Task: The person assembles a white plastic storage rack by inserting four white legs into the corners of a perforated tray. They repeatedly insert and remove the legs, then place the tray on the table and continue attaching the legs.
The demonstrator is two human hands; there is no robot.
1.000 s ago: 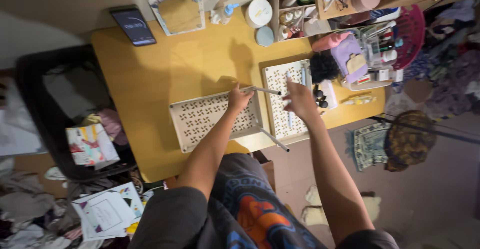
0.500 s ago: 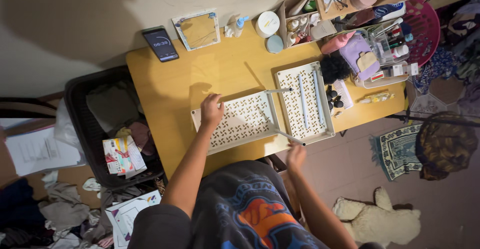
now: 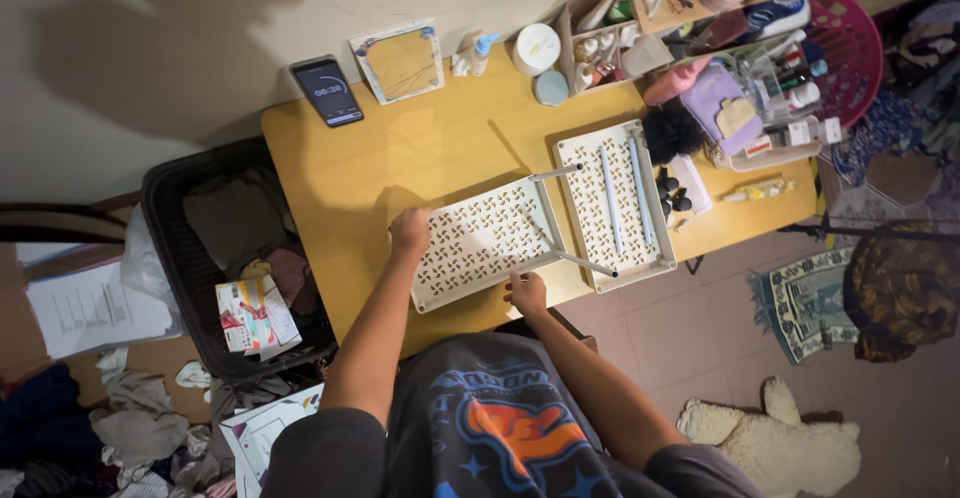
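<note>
Two trays lie side by side on the bench (image 3: 340, 188). The left tray (image 3: 480, 243) has the left hand (image 3: 410, 230) on its far left corner and the right hand (image 3: 526, 293) at its near edge. The right tray (image 3: 612, 208) has rods (image 3: 625, 193) in it. A phone (image 3: 326, 90) lies at the far left corner. A basket (image 3: 170, 258) sits left of the bench.

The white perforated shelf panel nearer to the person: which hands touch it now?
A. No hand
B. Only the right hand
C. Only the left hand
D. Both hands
D: the left hand grips the far left corner of the white perforated panel, and the right hand holds its near edge.
</note>
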